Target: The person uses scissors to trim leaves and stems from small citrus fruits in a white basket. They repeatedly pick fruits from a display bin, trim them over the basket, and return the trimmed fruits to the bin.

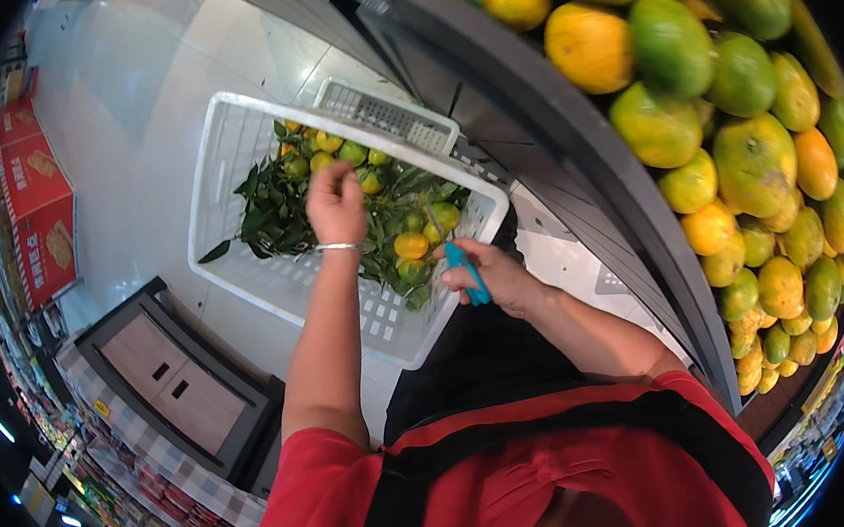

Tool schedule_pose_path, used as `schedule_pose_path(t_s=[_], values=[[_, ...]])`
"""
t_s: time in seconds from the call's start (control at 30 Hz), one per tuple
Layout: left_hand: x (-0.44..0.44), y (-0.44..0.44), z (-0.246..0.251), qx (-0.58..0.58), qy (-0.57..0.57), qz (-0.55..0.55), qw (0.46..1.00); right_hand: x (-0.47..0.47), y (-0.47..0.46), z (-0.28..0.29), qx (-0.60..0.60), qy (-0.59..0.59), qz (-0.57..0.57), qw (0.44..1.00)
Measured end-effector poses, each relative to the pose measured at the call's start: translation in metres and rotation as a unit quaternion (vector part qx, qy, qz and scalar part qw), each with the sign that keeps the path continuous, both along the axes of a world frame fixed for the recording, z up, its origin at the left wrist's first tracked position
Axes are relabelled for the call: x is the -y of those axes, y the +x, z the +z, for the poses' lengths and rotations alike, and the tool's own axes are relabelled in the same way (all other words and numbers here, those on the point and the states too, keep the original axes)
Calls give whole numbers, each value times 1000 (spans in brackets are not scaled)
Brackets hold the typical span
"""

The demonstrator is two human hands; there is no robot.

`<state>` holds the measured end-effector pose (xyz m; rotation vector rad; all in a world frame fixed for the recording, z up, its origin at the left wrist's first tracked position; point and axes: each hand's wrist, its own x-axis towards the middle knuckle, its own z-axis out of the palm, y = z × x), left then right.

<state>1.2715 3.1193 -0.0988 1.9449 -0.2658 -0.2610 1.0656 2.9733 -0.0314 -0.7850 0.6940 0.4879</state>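
Note:
My right hand (495, 276) is closed around the teal handles of a small cutting tool (468, 273), scissors or snips, at the right side of a white plastic crate (275, 304). Its blades reach toward green and yellow citrus fruits (411, 245) among leafy stems. My left hand (335, 199), a silvery bracelet at the wrist, hovers or rests over the crate's middle with fingers curled; whether it holds anything is hidden. Beyond its fingertips lie more citrus fruits (327, 142). Dark green leaves (267, 213) are heaped at the left within the crate.
A smaller light plastic basket (386, 112) stands behind the crate. At right, a dark-edged display stand (567, 115) holds piled green and orange mangoes or papayas (755, 159). A grey cabinet (176, 375) and red printed boards (40, 206) are at left, with packed goods along the rim.

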Motion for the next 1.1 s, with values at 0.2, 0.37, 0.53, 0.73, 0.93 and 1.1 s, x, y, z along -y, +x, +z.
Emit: schedule_pose_path(t_s=[0.2,0.37,0.53,0.73,0.93,1.1], values=[[-66,-71,-162,-155,354,-282,878,-3,16,-10,-61,-29,-1,998],[-66,-93,-178,-185,464,-265,825,-11,17,-20,-84,-8,13,996],[-73,-112,-167,-281,424,-234,828,-20,29,-20,-86,-5,25,996],[-92,-99,-164,-448,137,79,880,-28,35,-18,-89,-21,33,995],[-97,-62,-103,-548,-318,218,742,-42,41,-18,-81,-68,129,986],[-80,-35,-6,-538,-417,130,720,-54,38,-34,-68,-132,169,974]])
